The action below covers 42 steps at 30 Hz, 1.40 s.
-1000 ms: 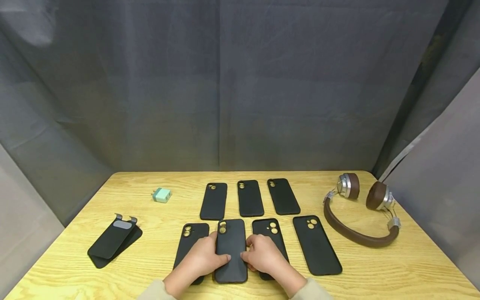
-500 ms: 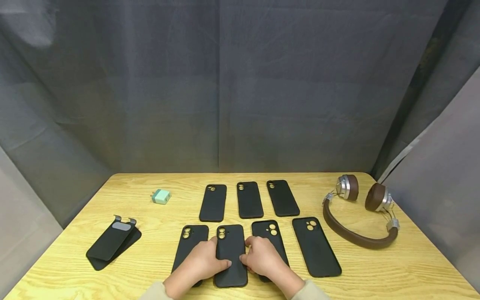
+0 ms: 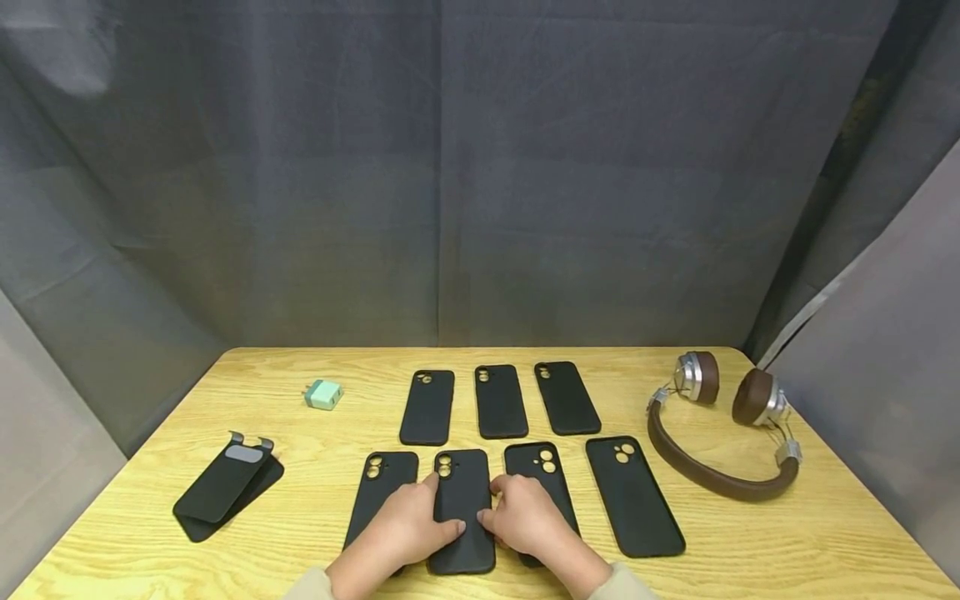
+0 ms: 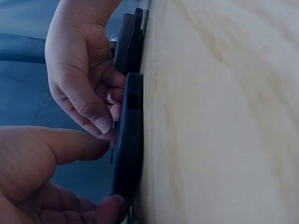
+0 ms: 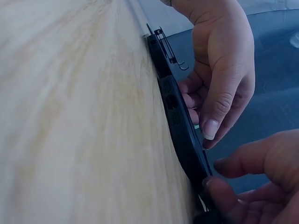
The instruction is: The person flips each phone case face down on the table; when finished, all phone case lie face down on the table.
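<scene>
On black case (image 3: 461,510), both hands' curled fingers (image 3: 442,527)

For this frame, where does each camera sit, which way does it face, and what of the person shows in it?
Head: above, facing forward and down at the table; both forearms and hands show.
Left wrist: low at the table edge, along the black phone case; left hand near, right hand beyond.
Right wrist: the mirrored low view along the case; both hands show.
Shared: the case gripped by both hands.
</scene>
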### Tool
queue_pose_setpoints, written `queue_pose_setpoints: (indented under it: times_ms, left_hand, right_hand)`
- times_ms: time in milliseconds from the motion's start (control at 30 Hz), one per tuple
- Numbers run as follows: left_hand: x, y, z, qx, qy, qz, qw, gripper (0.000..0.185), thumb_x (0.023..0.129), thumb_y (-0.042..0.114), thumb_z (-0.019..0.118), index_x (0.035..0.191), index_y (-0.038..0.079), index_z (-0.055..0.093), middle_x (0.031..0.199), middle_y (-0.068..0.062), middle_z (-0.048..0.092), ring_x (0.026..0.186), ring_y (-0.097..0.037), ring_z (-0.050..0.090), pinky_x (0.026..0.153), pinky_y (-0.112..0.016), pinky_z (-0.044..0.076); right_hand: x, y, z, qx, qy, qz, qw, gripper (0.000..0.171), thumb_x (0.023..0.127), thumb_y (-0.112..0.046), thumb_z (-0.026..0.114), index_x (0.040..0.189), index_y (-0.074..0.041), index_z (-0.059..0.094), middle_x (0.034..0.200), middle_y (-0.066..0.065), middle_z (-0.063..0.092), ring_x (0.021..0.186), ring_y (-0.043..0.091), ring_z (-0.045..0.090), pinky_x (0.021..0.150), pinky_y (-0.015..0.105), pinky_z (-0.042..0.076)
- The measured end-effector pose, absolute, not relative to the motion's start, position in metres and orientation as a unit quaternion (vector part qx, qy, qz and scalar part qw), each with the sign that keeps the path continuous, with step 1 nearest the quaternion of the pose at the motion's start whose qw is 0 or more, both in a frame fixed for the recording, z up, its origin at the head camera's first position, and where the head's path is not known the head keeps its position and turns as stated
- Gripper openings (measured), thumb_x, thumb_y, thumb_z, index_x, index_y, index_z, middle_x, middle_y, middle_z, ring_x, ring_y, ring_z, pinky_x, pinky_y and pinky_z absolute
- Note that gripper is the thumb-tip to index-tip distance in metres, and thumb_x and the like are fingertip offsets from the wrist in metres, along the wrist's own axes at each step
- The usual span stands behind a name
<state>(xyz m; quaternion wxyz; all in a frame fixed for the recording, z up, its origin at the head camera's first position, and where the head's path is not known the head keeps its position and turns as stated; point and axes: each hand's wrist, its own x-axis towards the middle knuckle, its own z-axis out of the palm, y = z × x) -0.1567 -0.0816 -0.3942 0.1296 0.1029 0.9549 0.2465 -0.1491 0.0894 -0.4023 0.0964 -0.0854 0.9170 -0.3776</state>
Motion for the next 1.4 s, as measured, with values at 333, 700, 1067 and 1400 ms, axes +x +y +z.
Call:
queue_pose_setpoints:
  times_ms: [333,700,1067,1400]
  left_hand:
    - [-0.146,-0.071,-0.372,0.16,0.958,0.229,0.061,0.071,0.08,0.039,0.069,0.128,-0.008,0.047,0.112,-0.022,0.061,0.103,-0.036,0.059,0.082,-0.047,0.049]
    - [-0.147,-0.051,-0.362,0.205,0.942,0.255,0.07,0.068,0.083,0.037,0.065,0.13,-0.008,0.046,0.115,-0.023,0.059,0.107,-0.034,0.058,0.085,-0.045,0.048]
    - [-0.156,-0.016,-0.371,0.217,0.938,0.247,0.112,0.068,0.081,0.039,0.066,0.129,-0.006,0.048,0.117,-0.021,0.06,0.111,-0.031,0.056,0.089,-0.042,0.047]
    - [-0.167,0.002,-0.387,0.197,0.944,0.23,0.128,0.061,0.082,0.034,0.066,0.124,-0.008,0.051,0.11,-0.021,0.062,0.103,-0.03,0.06,0.083,-0.039,0.049]
  right_hand:
    - [-0.142,0.104,-0.384,-0.087,0.901,-0.421,0.059,0.04,0.083,-0.015,0.066,0.114,0.008,0.058,0.051,-0.002,0.054,0.042,0.01,0.049,0.047,0.026,0.04]
    - [-0.136,0.133,-0.365,-0.019,0.908,-0.417,0.035,0.035,0.084,-0.015,0.066,0.114,0.002,0.061,0.055,-0.002,0.053,0.046,0.013,0.049,0.046,0.029,0.038]
    - [-0.133,0.162,-0.364,0.036,0.932,-0.361,0.026,0.039,0.082,-0.019,0.068,0.114,0.002,0.061,0.06,0.0,0.055,0.05,0.013,0.051,0.048,0.028,0.038]
    - [-0.132,0.176,-0.378,0.029,0.952,-0.298,0.061,0.04,0.08,-0.024,0.07,0.109,0.003,0.062,0.065,0.001,0.055,0.056,0.014,0.049,0.052,0.028,0.039]
